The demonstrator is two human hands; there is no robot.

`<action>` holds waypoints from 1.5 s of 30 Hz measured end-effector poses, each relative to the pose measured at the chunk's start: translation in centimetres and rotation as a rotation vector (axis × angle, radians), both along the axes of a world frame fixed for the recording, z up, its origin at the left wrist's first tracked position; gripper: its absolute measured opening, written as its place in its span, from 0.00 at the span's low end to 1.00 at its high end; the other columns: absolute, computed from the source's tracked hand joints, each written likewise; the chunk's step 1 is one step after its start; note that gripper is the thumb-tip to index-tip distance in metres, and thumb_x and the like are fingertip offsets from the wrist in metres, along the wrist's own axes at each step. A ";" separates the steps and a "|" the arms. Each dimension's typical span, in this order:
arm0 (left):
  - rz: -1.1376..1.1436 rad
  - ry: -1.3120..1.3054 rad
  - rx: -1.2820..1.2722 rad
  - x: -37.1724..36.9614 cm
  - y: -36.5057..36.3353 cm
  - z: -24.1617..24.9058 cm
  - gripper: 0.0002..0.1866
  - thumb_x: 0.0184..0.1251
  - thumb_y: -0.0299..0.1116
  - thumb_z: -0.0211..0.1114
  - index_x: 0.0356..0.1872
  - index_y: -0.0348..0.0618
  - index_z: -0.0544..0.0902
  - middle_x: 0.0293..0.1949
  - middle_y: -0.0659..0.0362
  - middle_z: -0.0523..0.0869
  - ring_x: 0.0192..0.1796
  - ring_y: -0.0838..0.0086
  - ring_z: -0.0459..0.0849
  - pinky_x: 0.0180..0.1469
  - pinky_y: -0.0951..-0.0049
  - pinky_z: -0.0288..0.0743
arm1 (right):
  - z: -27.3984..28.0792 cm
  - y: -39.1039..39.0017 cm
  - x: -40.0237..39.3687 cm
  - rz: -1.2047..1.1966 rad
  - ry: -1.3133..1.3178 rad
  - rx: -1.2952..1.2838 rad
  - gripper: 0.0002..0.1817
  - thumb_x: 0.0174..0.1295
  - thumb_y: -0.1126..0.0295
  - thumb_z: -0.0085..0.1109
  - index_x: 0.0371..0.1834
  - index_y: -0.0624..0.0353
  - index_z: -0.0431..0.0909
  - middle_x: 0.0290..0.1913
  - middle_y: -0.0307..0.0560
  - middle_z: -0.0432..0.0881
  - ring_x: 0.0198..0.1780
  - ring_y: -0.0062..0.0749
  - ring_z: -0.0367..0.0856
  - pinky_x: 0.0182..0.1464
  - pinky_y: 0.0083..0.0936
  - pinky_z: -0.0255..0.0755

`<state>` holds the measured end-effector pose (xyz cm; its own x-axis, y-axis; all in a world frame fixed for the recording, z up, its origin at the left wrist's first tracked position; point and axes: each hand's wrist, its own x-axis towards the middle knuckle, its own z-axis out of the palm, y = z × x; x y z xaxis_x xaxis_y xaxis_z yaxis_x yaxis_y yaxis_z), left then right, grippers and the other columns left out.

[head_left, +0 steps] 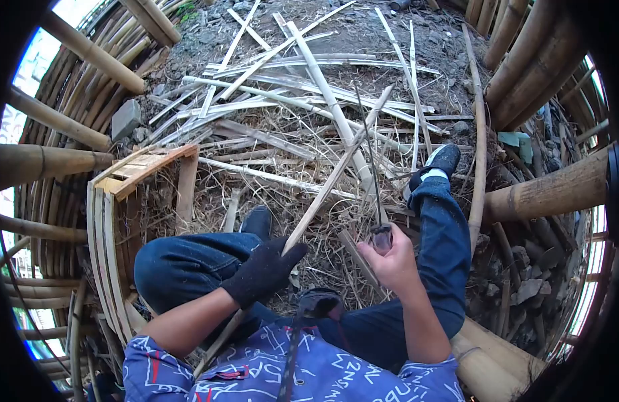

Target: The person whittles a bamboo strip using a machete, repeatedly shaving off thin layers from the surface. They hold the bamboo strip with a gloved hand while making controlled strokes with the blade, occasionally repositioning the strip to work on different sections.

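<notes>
My left hand (264, 273), in a black glove, is closed around a long split bamboo strip (334, 177). The strip slants from beside my left thigh up and away to the right, its far end raised over the ground. In my bare right hand (395, 262) is the handle of a long knife (369, 151), fingers wrapped round it. The thin dark blade points away from me, seen almost edge-on, and overlaps the strip near its far end in this view. Between my two hands, a dark object (321, 303) with a strap lies at my lap.
Split bamboo strips (269, 100) lie criss-crossed on the littered ground ahead. A wooden crate (108, 228) stands at the left, near a grey block (126, 119). Thick bamboo poles (550, 184) line both sides. Rubble (530, 291) lies at the right, beyond a long pole (479, 134).
</notes>
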<state>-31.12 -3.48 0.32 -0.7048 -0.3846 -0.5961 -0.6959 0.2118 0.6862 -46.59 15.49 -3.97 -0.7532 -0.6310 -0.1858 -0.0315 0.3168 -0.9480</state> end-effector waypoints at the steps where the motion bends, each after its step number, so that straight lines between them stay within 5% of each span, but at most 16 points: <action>1: 0.006 -0.006 0.010 -0.3 0.2 0.1 0.24 0.71 0.50 0.55 0.41 0.33 0.79 0.22 0.53 0.79 0.27 0.73 0.78 0.32 0.65 0.72 | 0.2 0.4 0.1 0.006 0.000 0.005 0.15 0.56 0.66 0.70 0.35 0.64 0.74 0.22 0.36 0.78 0.22 0.17 0.72 0.26 0.22 0.67; 3: 0.021 -0.016 0.010 -0.6 0.4 -0.2 0.24 0.71 0.49 0.55 0.42 0.33 0.78 0.22 0.53 0.79 0.28 0.73 0.78 0.32 0.65 0.71 | 0.6 0.8 0.1 0.058 -0.268 -0.051 0.14 0.59 0.66 0.68 0.36 0.64 0.74 0.24 0.36 0.79 0.25 0.17 0.73 0.28 0.23 0.70; 5: -0.023 0.145 -0.067 -0.8 0.4 -0.8 0.24 0.72 0.50 0.55 0.41 0.34 0.77 0.24 0.45 0.79 0.28 0.55 0.82 0.32 0.58 0.72 | 0.5 0.8 0.0 0.117 -0.242 -0.092 0.17 0.61 0.62 0.67 0.39 0.65 0.74 0.24 0.40 0.79 0.24 0.24 0.75 0.30 0.25 0.71; 7: -0.040 0.119 -0.067 -1.2 0.5 -0.2 0.23 0.72 0.49 0.55 0.41 0.34 0.77 0.25 0.45 0.79 0.29 0.53 0.81 0.32 0.58 0.72 | 1.5 0.4 -0.1 0.311 0.178 0.027 0.22 0.59 0.55 0.67 0.41 0.65 0.74 0.24 0.46 0.79 0.23 0.32 0.78 0.29 0.26 0.71; 8: -0.055 0.102 -0.070 -1.4 0.6 0.2 0.22 0.72 0.49 0.55 0.41 0.35 0.76 0.25 0.44 0.79 0.29 0.51 0.81 0.32 0.57 0.72 | 1.4 0.2 0.0 0.327 0.173 -0.006 0.25 0.59 0.52 0.66 0.43 0.65 0.75 0.25 0.52 0.79 0.25 0.44 0.80 0.29 0.29 0.72; 12: -0.043 0.186 -0.042 -1.3 1.6 0.3 0.19 0.71 0.45 0.58 0.40 0.35 0.75 0.27 0.43 0.79 0.30 0.47 0.80 0.32 0.57 0.71 | 0.6 -0.2 0.8 0.335 0.226 0.038 0.24 0.59 0.51 0.65 0.42 0.65 0.77 0.27 0.55 0.81 0.30 0.50 0.83 0.31 0.34 0.75; 21: -0.029 0.155 -0.086 0.7 1.1 -0.2 0.17 0.67 0.42 0.62 0.40 0.36 0.75 0.30 0.39 0.81 0.37 0.43 0.82 0.33 0.54 0.74 | 1.0 -1.0 1.1 0.408 0.402 0.065 0.23 0.59 0.52 0.65 0.39 0.65 0.75 0.25 0.54 0.80 0.27 0.49 0.83 0.27 0.33 0.76; 23: -0.071 0.206 -0.156 1.1 1.3 -0.3 0.15 0.66 0.37 0.63 0.45 0.36 0.76 0.28 0.43 0.82 0.33 0.50 0.84 0.34 0.60 0.75 | 1.1 -1.3 1.3 0.413 0.392 0.058 0.23 0.58 0.53 0.66 0.40 0.65 0.76 0.25 0.54 0.80 0.26 0.49 0.83 0.27 0.33 0.76; 33: -0.080 0.116 -0.158 1.6 0.2 -0.3 0.17 0.65 0.41 0.63 0.43 0.37 0.76 0.31 0.39 0.83 0.37 0.44 0.83 0.35 0.52 0.76 | 0.3 -2.0 0.1 0.492 0.626 0.153 0.29 0.54 0.47 0.67 0.38 0.67 0.77 0.24 0.53 0.80 0.25 0.45 0.83 0.27 0.32 0.77; 40: -0.121 0.120 -0.195 2.1 0.5 -0.1 0.17 0.64 0.43 0.63 0.38 0.38 0.74 0.26 0.41 0.82 0.31 0.46 0.84 0.33 0.52 0.76 | -0.2 -1.5 -0.8 0.479 0.606 0.117 0.27 0.56 0.47 0.66 0.36 0.65 0.76 0.23 0.52 0.79 0.23 0.44 0.81 0.26 0.32 0.74; 45: -0.162 0.074 -0.170 1.9 0.6 -0.4 0.19 0.64 0.45 0.64 0.38 0.36 0.74 0.25 0.38 0.82 0.31 0.44 0.84 0.33 0.49 0.76 | -1.5 -0.1 -3.1 0.155 0.319 0.209 0.25 0.61 0.48 0.63 0.31 0.64 0.73 0.18 0.50 0.74 0.20 0.45 0.78 0.25 0.33 0.70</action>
